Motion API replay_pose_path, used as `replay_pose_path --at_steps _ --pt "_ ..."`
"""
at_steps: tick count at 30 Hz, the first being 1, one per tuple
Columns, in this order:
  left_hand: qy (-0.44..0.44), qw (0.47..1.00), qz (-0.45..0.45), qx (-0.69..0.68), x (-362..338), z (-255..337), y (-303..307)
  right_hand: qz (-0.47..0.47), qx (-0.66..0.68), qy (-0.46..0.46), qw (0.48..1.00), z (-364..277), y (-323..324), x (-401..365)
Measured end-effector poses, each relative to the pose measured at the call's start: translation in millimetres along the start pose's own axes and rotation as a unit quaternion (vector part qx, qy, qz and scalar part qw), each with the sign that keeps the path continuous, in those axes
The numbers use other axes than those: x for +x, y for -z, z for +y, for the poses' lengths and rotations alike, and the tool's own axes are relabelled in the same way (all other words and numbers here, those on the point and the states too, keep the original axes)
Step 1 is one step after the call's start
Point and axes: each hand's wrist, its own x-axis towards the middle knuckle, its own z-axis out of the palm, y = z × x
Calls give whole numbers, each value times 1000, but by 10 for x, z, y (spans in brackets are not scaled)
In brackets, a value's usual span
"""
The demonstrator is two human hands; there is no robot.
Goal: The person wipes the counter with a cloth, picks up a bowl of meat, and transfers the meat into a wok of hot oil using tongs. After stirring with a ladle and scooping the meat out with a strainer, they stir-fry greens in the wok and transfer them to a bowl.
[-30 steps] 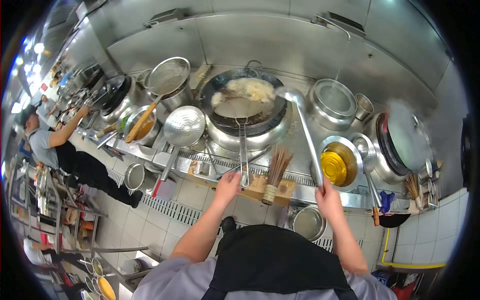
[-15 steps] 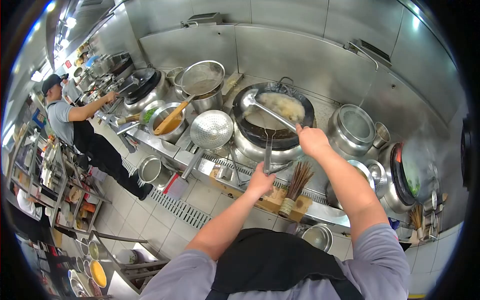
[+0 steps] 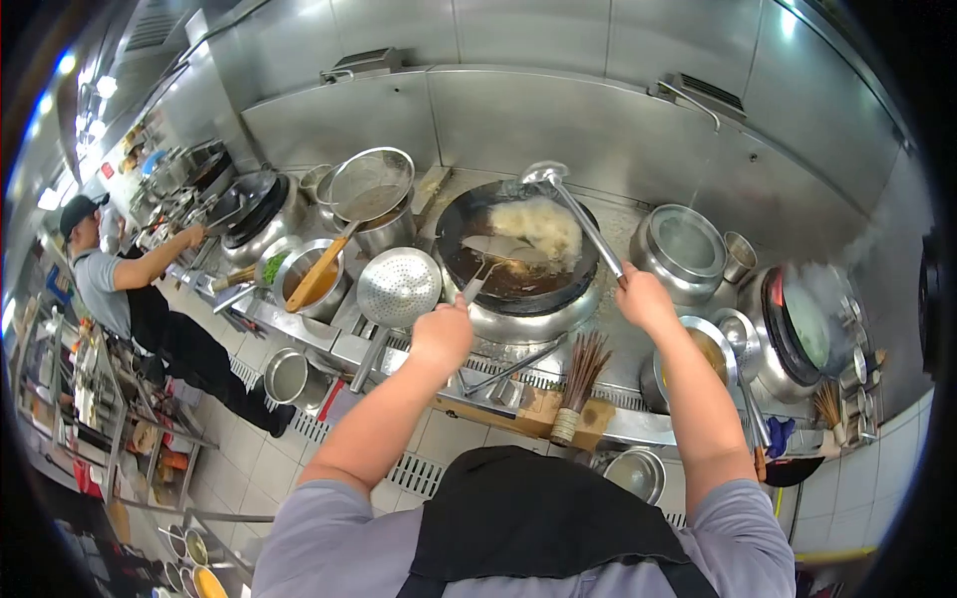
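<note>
My left hand (image 3: 442, 337) is closed around the metal handle of a wok spatula (image 3: 482, 276). Its forked neck reaches over the near left side of a black wok (image 3: 462, 204), and its grey blade lies in the oil. Pale, foaming food (image 3: 543, 227) fries in the far right part of the wok. In my right hand (image 3: 646, 301) is the long handle of a steel ladle (image 3: 544, 172), held tilted with its bowl raised by the wok's back rim. A perforated skimmer (image 3: 399, 286) rests just left of the wok.
Left stand a wire strainer (image 3: 371, 184) on a pot and a pot of orange liquid (image 3: 317, 279). A bamboo brush (image 3: 578, 389) stands at the counter's front. Lidded pot (image 3: 686, 242) and a steaming wok (image 3: 802, 319) are right. A co-worker (image 3: 130, 289) works at far left.
The ladle has gone from over the wok up to its back rim. My left hand has moved left and forward, bringing the spatula blade into view in the oil. The camera view has shifted.
</note>
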Motion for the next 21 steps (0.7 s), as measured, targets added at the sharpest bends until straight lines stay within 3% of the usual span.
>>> replay_pose_path --at_steps 1,5,7,11,14,16,21 --pt "-16 1000 -3 21 -24 -62 75 17 88 -23 996 17 -10 -47" --pt "-50 997 -10 63 -115 -271 278 2 157 -21 987 67 92 -222" --pt "-65 994 -10 86 -159 -372 328 -43 262 -66 962 30 144 -326" --pt "-87 992 -17 87 -192 -522 409 -39 334 -68 939 -75 188 -590" --pt "-81 992 -14 94 -196 -579 409 -102 415 -85 900 -112 224 -810" --pt "-85 992 -15 97 -182 -606 389 -171 582 -159 779 -208 298 -1012" --pt "-102 988 -14 117 -185 -643 358 -206 628 -223 716 -439 140 -1209"
